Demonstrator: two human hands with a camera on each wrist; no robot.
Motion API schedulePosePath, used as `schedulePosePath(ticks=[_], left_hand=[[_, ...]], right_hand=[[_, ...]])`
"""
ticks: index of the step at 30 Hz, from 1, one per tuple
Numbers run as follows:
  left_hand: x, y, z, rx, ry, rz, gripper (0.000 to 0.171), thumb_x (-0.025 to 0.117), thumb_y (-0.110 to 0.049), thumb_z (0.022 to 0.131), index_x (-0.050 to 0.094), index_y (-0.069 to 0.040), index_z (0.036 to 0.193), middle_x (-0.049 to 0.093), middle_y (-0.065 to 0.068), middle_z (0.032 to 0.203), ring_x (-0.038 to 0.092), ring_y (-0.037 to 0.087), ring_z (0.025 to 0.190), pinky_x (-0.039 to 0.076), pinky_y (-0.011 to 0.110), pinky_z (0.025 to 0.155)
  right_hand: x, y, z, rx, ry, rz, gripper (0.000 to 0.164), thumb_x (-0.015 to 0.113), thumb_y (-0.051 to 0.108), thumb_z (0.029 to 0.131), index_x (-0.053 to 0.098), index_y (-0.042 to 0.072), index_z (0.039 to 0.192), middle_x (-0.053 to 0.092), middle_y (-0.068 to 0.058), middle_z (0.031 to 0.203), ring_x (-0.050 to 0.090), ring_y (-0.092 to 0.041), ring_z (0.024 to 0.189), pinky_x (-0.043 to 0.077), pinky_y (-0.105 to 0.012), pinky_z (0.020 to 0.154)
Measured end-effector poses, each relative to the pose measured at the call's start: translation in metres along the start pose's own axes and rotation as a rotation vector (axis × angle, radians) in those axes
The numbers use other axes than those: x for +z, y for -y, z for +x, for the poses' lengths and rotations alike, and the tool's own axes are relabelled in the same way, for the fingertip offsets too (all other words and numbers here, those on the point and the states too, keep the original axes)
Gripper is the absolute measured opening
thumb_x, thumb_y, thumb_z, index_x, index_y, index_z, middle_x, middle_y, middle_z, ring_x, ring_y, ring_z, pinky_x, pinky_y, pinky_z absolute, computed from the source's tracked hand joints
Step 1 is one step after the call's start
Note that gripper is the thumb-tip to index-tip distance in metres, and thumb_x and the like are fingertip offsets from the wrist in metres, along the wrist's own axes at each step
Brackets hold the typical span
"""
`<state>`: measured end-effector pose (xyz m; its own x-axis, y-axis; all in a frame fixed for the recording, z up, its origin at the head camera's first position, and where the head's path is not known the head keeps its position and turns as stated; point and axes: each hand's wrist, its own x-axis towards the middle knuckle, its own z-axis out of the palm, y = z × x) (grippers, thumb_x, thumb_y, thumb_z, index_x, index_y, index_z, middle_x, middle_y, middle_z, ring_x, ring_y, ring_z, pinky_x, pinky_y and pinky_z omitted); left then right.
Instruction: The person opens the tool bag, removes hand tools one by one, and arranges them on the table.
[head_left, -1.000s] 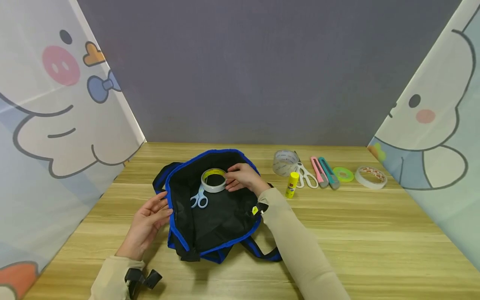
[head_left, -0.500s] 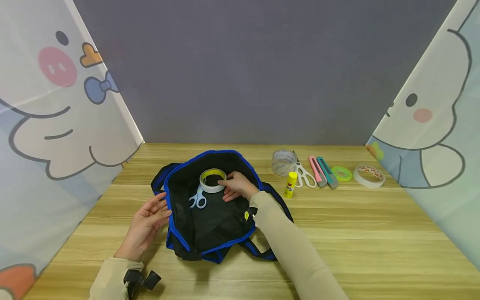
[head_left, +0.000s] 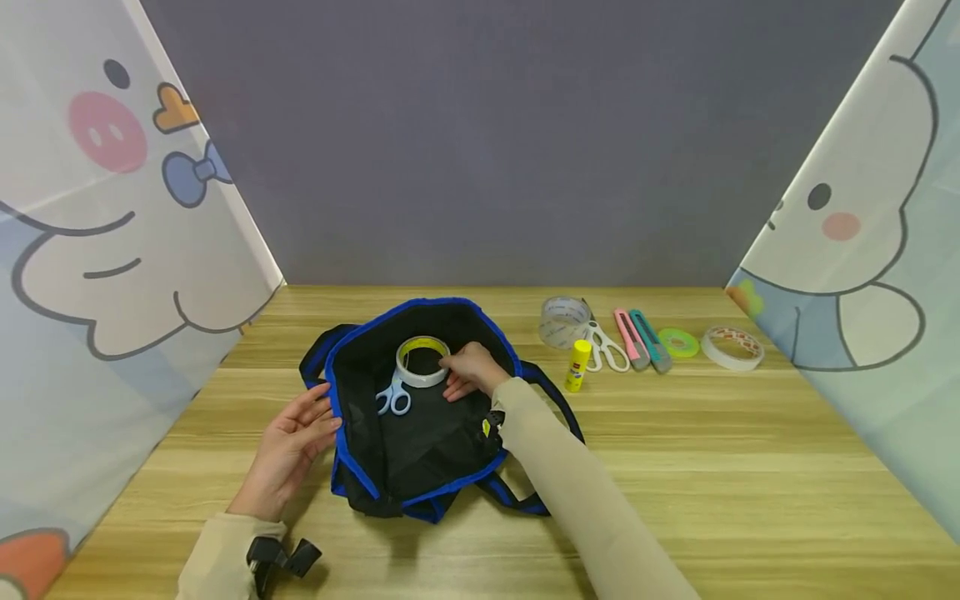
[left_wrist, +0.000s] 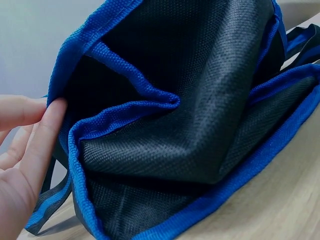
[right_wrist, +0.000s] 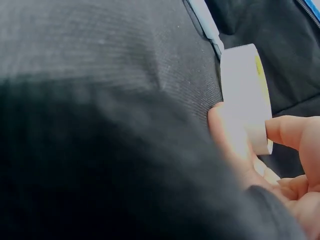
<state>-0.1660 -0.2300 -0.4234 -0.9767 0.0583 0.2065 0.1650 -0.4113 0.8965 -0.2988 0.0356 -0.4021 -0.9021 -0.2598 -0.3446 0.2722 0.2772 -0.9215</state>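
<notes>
A black bag with blue trim lies with its mouth spread wide on the table. My left hand pinches the bag's left rim; in the left wrist view the thumb is inside the blue edge and the fingers are outside. Within the bag, my right hand holds the right side of a white tape roll with a yellow inner ring. The right wrist view shows the roll between thumb and fingers. Light-blue scissors lie in the bag against the roll, their blades hidden.
Right of the bag stands a yellow glue stick. Behind it are a clear tape roll and white scissors. Farther right lie pink and teal box cutters, a green tape roll and another white roll.
My right hand has shifted slightly left and down, its thumb coming over the tape roll's edge. The left hand keeps its place on the rim. The head view has turned slightly.
</notes>
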Motion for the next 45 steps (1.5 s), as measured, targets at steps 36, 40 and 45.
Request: schedulePosePath(ticks=[36,40,45], left_hand=[[-0.001,0.001,0.0,-0.002,-0.015,0.009,0.052,0.052,0.019,0.093,0.069,-0.02,0.122,0.07,-0.001,0.109,0.07,0.012,0.09,0.058,0.024,0.073],[-0.001,0.001,0.0,-0.006,-0.018,-0.002,0.052,0.052,0.019,0.093,0.069,-0.019,0.123,0.071,-0.001,0.108,0.07,0.012,0.09,0.058,0.024,0.074],[0.0,0.0,0.002,0.005,-0.005,-0.021,0.052,0.05,0.02,0.093,0.069,-0.018,0.124,0.071,0.0,0.107,0.07,0.012,0.09,0.058,0.023,0.073]], right_hand=[[-0.03,0.02,-0.022,-0.115,0.141,0.06,0.012,0.063,0.003,0.096,0.061,-0.007,0.103,0.06,-0.013,0.082,0.067,-0.019,0.06,0.061,-0.034,0.064],[-0.037,0.026,-0.03,-0.129,0.143,0.085,0.014,0.063,0.003,0.096,0.06,-0.007,0.105,0.061,-0.012,0.081,0.066,-0.018,0.06,0.06,-0.031,0.061],[-0.045,0.03,-0.039,-0.169,0.12,0.104,0.014,0.062,0.003,0.097,0.058,-0.007,0.106,0.061,-0.011,0.079,0.065,-0.017,0.059,0.06,-0.03,0.061]])
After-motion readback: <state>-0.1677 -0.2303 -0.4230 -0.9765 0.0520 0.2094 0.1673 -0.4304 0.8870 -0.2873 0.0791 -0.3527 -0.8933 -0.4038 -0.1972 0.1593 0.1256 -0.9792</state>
